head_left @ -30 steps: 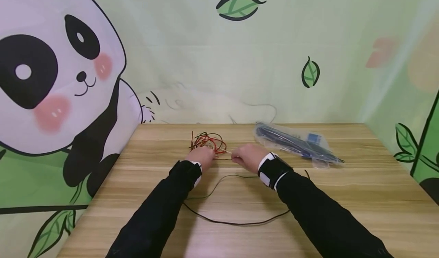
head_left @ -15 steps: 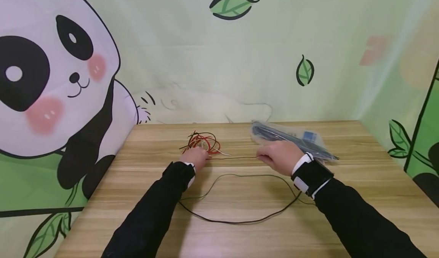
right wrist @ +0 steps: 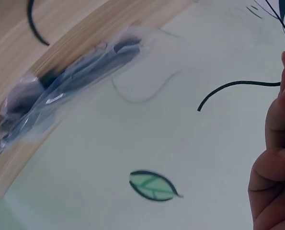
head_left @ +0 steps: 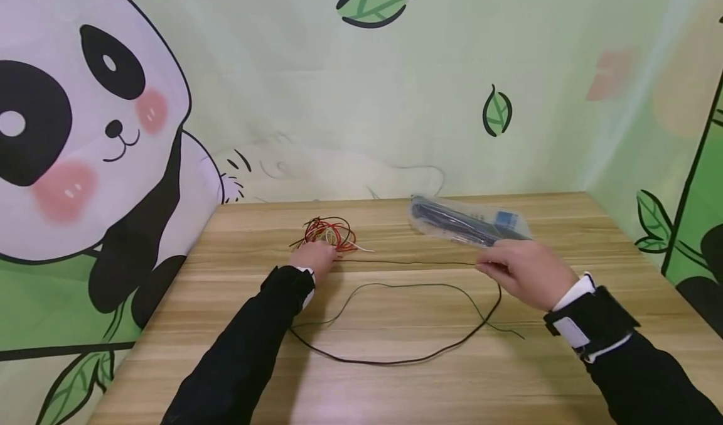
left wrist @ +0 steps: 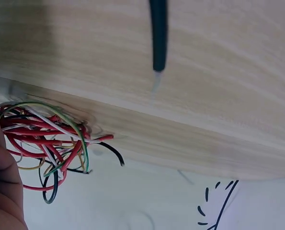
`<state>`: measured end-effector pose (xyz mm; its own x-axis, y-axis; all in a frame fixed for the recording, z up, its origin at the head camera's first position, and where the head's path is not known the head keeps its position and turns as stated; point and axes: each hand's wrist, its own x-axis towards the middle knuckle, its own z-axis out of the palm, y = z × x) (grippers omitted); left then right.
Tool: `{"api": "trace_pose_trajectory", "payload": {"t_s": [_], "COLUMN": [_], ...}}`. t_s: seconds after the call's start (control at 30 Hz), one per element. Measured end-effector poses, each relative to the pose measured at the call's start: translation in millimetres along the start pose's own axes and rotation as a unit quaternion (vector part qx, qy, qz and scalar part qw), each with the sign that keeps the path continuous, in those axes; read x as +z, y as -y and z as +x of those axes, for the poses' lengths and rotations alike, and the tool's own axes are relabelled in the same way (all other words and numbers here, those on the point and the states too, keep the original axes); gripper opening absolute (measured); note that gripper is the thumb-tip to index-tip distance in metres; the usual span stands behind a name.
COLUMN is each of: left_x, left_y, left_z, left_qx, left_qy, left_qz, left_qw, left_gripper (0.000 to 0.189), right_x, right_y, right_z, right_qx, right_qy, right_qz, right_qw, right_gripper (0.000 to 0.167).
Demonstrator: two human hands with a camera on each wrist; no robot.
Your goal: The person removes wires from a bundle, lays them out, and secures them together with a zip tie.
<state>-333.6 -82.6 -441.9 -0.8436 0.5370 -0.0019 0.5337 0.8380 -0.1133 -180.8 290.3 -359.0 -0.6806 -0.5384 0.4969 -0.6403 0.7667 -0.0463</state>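
Observation:
A tangled bundle of red, black, white, yellow and green wires (head_left: pixel 339 233) lies toward the back left of the table. My left hand (head_left: pixel 314 258) grips the bundle's near side with curled fingers, also seen at the edge of the left wrist view. From there a thin dark wire (head_left: pixel 407 262) runs nearly straight to my right hand (head_left: pixel 528 273), which pinches it between thumb and fingers. In the right wrist view, a short curved black wire end (right wrist: pixel 233 84) sticks out past my right fingertips.
Nearer me on the wooden table (head_left: pixel 361 400) lie a thick black wire (head_left: pixel 390 363), bent in a wide curve, and a thin green wire (head_left: pixel 409 285) crossing it. A clear plastic bag (head_left: pixel 452 216) of dark strips rests behind my right hand. A panda-printed backdrop (head_left: pixel 316 86) stands behind.
My right hand has moved well to the right, drawing the thin dark wire out longer from the bundle. The left hand has stayed at the bundle. The head view has shifted slightly.

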Motion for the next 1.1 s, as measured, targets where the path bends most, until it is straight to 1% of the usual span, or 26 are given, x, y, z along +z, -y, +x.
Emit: {"api": "trace_pose_trajectory", "payload": {"t_s": [0.1, 0.17, 0.2, 0.27, 0.33, 0.43, 0.47, 0.53, 0.6, 0.67, 0.7, 0.83, 0.9, 0.97, 1.1], "left_x": [2.2, 2.1, 2.0, 1.5, 1.3, 1.6, 2.0, 3.1, 4.0, 4.1, 4.0, 3.6, 3.3, 3.0, 2.3], "left_y": [2.3, 1.9, 1.7, 1.5, 1.8, 2.8, 3.3, 4.2, 4.7, 5.5, 5.5, 6.8, 7.2, 7.8, 8.4], "left_z": [-1.0, -0.6, -0.6, -0.9, -1.4, -2.1, -2.1, -1.9, -1.7, -1.7, -1.8, -4.1, -5.2, -6.3, -8.5], "left_qx": [0.006, 0.009, 0.006, 0.001, 0.000, 0.005, 0.008, 0.015, 0.021, 0.028, 0.031, 0.037, 0.038, 0.041, 0.042], "left_qy": [-0.005, -0.005, -0.005, -0.002, -0.002, -0.007, -0.009, -0.010, -0.011, -0.010, -0.010, -0.013, -0.017, -0.023, -0.034], "left_qz": [-0.004, -0.008, -0.012, -0.017, -0.022, -0.025, -0.025, -0.025, -0.027, -0.027, -0.027, -0.034, -0.043, -0.051, -0.066], "left_qw": [1.0000, 0.9999, 0.9999, 0.9998, 0.9998, 0.9997, 0.9996, 0.9995, 0.9994, 0.9992, 0.9991, 0.9986, 0.9982, 0.9976, 0.9963], "left_gripper": [0.013, 0.014, 0.014, 0.014, 0.014, 0.013, 0.012, 0.011, 0.012, 0.012, 0.012, 0.014, 0.015, 0.016, 0.016], "right_x": [-11.7, -22.9, -28.5, -40.7, -52.1, -65.9, -69.4, -74.9, -79.1, -81.4, -81.9, -82.2, -81.9, -81.9, -83.8], "right_y": [-4.5, -9.6, -12.9, -19.5, -27.5, -38.9, -42.4, -48.0, -52.3, -56.2, -58.2, -67.6, -72.1, -76.4, -82.1], "right_z": [-15.7, -28.2, -35.0, -48.5, -61.8, -78.7, -83.4, -90.4, -95.3, -99.9, -102.5, -111.5, -115.1, -117.3, -121.0], "right_qx": [0.015, 0.032, 0.038, 0.063, 0.090, 0.127, 0.136, 0.156, 0.166, 0.176, 0.182, 0.214, 0.228, 0.230, 0.237], "right_qy": [-0.014, -0.021, -0.028, -0.032, -0.033, -0.043, -0.047, -0.052, -0.060, -0.066, -0.076, -0.120, -0.143, -0.171, -0.224], "right_qz": [0.014, 0.026, 0.030, 0.026, 0.014, -0.020, -0.026, -0.039, -0.047, -0.056, -0.057, -0.021, 0.014, 0.054, 0.086], "right_qw": [0.9997, 0.9989, 0.9984, 0.9971, 0.9953, 0.9908, 0.9892, 0.9857, 0.9832, 0.9806, 0.9786, 0.9693, 0.9631, 0.9564, 0.9416], "right_gripper": [0.016, 0.019, 0.020, 0.018, 0.013, 0.006, 0.006, 0.004, 0.003, 0.005, 0.005, 0.009, 0.012, 0.014, 0.028]}}
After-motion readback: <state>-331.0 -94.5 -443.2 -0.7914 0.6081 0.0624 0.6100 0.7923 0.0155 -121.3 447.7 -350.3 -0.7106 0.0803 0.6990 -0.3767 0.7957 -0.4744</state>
